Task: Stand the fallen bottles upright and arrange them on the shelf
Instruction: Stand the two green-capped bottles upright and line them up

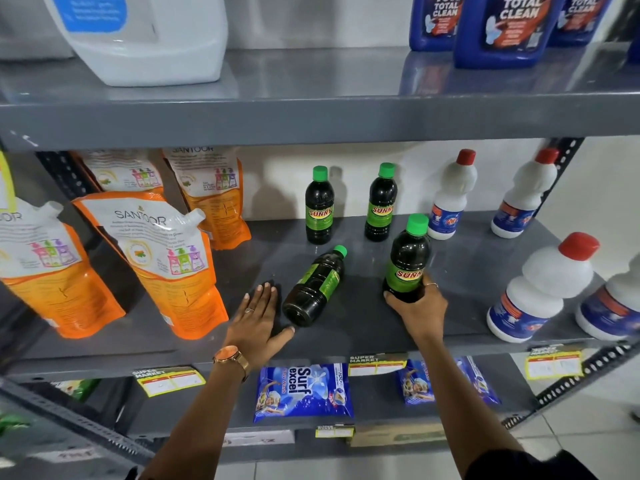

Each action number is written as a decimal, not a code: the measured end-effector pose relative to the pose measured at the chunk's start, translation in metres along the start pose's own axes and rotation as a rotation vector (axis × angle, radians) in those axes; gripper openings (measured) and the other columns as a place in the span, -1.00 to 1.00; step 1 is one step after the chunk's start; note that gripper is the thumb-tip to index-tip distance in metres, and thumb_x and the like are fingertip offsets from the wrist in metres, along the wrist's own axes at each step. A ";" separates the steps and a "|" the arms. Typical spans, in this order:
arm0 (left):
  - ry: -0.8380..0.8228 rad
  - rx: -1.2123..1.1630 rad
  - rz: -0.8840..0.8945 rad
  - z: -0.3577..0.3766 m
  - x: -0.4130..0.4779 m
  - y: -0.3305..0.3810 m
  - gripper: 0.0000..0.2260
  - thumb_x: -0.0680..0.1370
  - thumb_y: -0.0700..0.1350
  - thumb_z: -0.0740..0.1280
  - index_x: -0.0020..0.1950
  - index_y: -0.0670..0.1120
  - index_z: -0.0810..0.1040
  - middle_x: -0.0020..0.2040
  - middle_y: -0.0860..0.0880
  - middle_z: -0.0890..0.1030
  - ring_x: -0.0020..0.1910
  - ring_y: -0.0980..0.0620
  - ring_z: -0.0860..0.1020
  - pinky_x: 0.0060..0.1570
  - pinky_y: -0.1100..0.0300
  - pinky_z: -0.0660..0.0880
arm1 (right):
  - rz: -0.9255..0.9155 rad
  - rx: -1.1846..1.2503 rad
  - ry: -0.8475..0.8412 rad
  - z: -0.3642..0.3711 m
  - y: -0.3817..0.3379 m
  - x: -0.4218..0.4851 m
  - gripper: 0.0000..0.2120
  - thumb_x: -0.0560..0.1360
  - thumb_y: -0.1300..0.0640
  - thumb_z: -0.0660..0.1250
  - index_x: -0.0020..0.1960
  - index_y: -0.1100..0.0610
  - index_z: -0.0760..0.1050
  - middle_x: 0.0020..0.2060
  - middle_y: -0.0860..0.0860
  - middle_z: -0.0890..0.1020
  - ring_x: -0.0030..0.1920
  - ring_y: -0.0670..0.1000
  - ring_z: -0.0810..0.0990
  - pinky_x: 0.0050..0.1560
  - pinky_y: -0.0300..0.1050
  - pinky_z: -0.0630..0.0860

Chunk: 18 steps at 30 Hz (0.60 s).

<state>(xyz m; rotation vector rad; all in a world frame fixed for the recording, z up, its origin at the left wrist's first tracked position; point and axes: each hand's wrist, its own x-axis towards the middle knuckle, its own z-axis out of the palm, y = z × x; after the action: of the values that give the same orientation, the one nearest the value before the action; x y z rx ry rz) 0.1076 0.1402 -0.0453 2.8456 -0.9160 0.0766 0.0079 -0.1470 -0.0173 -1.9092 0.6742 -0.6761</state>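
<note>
On the grey middle shelf [346, 334] a dark bottle with a green cap [315, 287] lies on its side, cap pointing to the back right. My left hand [258, 322] rests flat and open on the shelf just left of its base. My right hand [417, 306] grips the bottom of another dark green-capped bottle [407, 258], which stands upright. Two more of the same bottles stand at the back, one on the left [319, 206] and one on the right [381, 202].
Orange refill pouches [162, 258] crowd the left of the shelf. White bottles with red caps [540, 289] stand to the right. The shelf above holds a white jug [149, 32] and blue bottles [505, 29]; blue packets [303, 393] lie on the shelf below.
</note>
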 end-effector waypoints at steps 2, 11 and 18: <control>-0.012 0.008 -0.009 0.000 0.001 -0.001 -0.16 0.37 0.37 -0.18 0.48 -0.14 -0.18 0.45 -0.03 -0.21 0.43 0.06 -0.27 0.42 0.11 -0.31 | 0.002 0.001 0.017 -0.006 0.003 -0.010 -0.42 0.26 0.14 0.59 0.23 0.14 0.49 0.02 0.02 0.61 0.00 -0.05 0.52 0.08 -0.17 0.43; -0.024 0.014 -0.006 0.001 0.000 -0.003 -0.15 0.36 0.37 -0.19 0.49 -0.15 -0.14 0.53 -0.12 -0.09 0.44 0.09 -0.24 0.44 0.08 -0.27 | -0.035 0.031 0.100 -0.033 0.026 -0.060 -0.39 0.25 0.15 0.59 0.25 0.12 0.49 -0.04 -0.02 0.65 -0.03 -0.02 0.62 -0.01 -0.28 0.50; -0.039 0.018 -0.002 0.005 0.002 -0.005 -0.16 0.38 0.37 -0.18 0.49 -0.15 -0.14 0.53 -0.11 -0.08 0.45 0.08 -0.22 0.45 0.07 -0.25 | -0.050 0.012 0.095 -0.039 0.036 -0.068 -0.34 0.27 0.02 0.57 0.31 0.05 0.42 0.08 -0.01 0.63 0.08 0.00 0.61 0.07 -0.13 0.57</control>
<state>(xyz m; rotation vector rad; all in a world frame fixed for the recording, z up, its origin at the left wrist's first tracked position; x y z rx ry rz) 0.1120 0.1420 -0.0505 2.8744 -0.9241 0.0296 -0.0724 -0.1362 -0.0467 -1.8975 0.6813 -0.8047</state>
